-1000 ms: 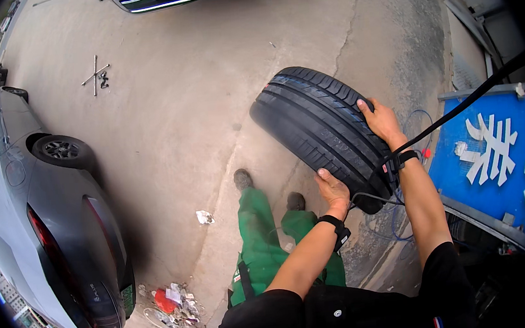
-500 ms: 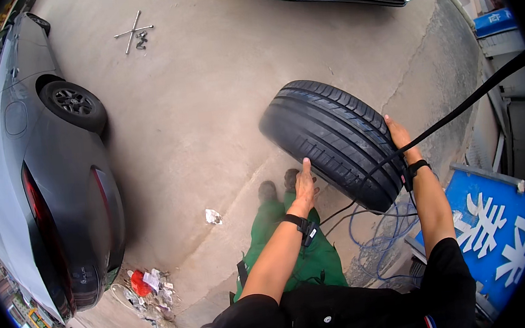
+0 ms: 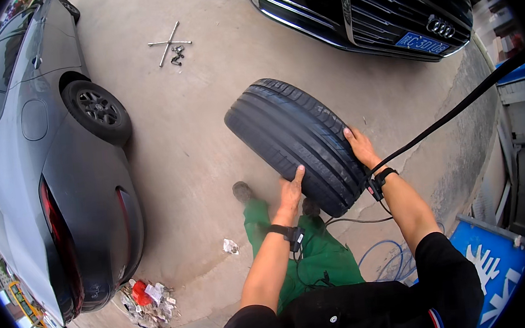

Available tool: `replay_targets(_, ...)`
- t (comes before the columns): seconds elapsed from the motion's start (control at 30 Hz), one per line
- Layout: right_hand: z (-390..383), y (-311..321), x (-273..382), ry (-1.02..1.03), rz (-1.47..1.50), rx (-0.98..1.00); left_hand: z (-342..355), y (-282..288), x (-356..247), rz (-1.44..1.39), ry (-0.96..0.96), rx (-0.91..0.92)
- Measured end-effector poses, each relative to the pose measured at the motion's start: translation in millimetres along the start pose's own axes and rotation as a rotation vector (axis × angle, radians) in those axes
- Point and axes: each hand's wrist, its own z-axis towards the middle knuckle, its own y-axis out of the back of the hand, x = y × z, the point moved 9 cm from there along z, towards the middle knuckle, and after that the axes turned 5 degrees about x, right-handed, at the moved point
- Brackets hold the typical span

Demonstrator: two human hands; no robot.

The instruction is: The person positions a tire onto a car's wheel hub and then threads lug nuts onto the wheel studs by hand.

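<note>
In my head view, my bare left hand (image 3: 289, 194) reaches forward, thumb raised against the near left edge of a black, ribbed rubber tyre (image 3: 285, 140), while my bare right hand (image 3: 363, 148), forearm angled forward and leftward, bears on its right edge. I hold the tyre in a wide two-handed grip, my left fingers partly hidden. It is ahead of me, between the silver-grey car (image 3: 92, 185) at left and the glossy black car (image 3: 324, 16) at far right.

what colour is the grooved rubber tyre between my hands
The grooved rubber tyre is black, best seen in the head view.
</note>
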Motion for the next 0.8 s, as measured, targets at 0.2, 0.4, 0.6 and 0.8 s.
replay_targets(0.2, 124.9, -64.7, 136.6, 0.091, 0.030, 0.230, 60.6, 84.4, -123.2, 0.106, -0.313, -0.229)
replay_targets(0.4, 135.1, -67.4, 172.2, 0.141, -0.014, -0.185, 208.3, 203.5, -273.0, 0.158, -0.205, -0.263)
replay_targets(0.6, 224.3, -70.2, 320.1, -0.012, -0.174, -0.375, 304.6, 241.7, -392.6, 0.319, -0.164, -0.032)
replay_targets(0.8, 325.9, -80.8, 386.4, -0.270, -0.289, -0.291, 294.1, 217.8, -434.0, 0.609, -0.166, 0.131)
